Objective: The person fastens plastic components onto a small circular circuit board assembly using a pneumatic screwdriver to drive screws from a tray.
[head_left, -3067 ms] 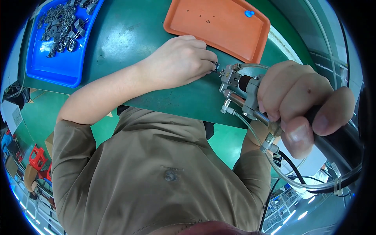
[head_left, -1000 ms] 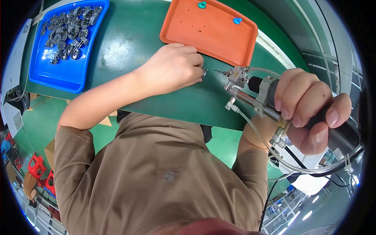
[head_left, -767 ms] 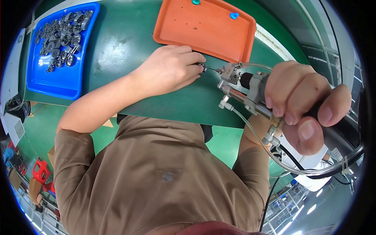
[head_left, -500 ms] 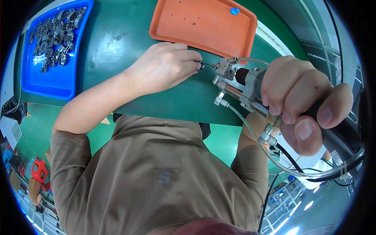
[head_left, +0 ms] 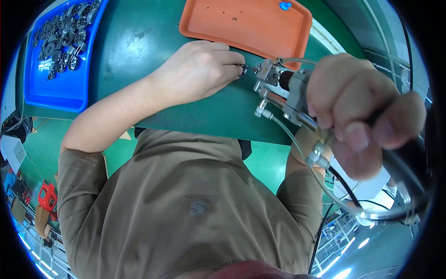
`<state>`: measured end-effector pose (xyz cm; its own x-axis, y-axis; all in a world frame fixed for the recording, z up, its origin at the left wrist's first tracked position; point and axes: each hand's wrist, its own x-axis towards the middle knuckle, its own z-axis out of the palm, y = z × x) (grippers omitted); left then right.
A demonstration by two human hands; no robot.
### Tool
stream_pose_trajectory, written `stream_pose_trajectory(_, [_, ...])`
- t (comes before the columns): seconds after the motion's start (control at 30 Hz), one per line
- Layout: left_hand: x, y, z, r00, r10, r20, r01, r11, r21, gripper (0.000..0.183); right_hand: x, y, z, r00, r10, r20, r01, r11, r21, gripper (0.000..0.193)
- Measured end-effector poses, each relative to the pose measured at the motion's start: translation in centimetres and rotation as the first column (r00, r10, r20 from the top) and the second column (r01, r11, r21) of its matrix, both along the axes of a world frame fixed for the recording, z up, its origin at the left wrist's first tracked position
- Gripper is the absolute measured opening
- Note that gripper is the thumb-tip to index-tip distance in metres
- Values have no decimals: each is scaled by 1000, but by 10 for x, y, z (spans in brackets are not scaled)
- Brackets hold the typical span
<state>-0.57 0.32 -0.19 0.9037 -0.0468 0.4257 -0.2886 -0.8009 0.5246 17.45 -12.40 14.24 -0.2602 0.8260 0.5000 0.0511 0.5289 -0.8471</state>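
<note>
My left hand [head_left: 204, 69] is closed in a pinch over the green table. Its fingertips grip a small dark-and-silver watch case [head_left: 243, 70], mostly hidden by the fingers. Against or just beside this part sits the thin tip of a metal-headed powered hand tool [head_left: 268, 73] with air hoses; actual contact is too small to tell. My right hand [head_left: 357, 111], blurred, wraps round the tool's dark body at the right.
A blue tray [head_left: 53, 96] at the far left holds a pile of metal watch cases [head_left: 67, 37]. An orange tray [head_left: 265, 35] beyond my hands carries tiny dark bits and a blue knob-like piece [head_left: 285, 6]. Clear hose [head_left: 288, 130] and black cable hang from the tool.
The whole view has shifted slightly, with table and trays a little higher. Both hands keep their grips, and the tool tip stays at the watch case. My right hand is now blurred.
</note>
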Motion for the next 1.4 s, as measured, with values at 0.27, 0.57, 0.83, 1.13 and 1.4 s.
stream_pose_trajectory(0.27, [-6, -5, -3, 1000, -21, 8, 21, 1000, 6, 9, -9, -21, 0, 983, -178, -46, 178, 984, 10, 30])
stream_pose_trajectory(0.57, [-5, -3, -8, 1000, -14, 6, 14, 998, -55, 15, 12, -41, 29, 997, -77, -32, 75, 996, -55, 30])
stream_pose_trajectory(0.83, [-5, -3, -13, 1000, -14, 6, 14, 995, -97, 16, 8, -36, 18, 990, -132, -47, 126, 985, -116, 29])
stream_pose_trajectory(1.13, [-6, -2, -14, 1000, -18, 18, 20, 994, -103, 17, -11, -22, 23, 994, -30, 103, 48, 983, -179, 32])
stream_pose_trajectory(1.4, [-6, -2, -14, 1000, -22, -4, 21, 994, -109, 16, -7, -21, 7, 1000, -25, 17, 27, 994, -104, 33])
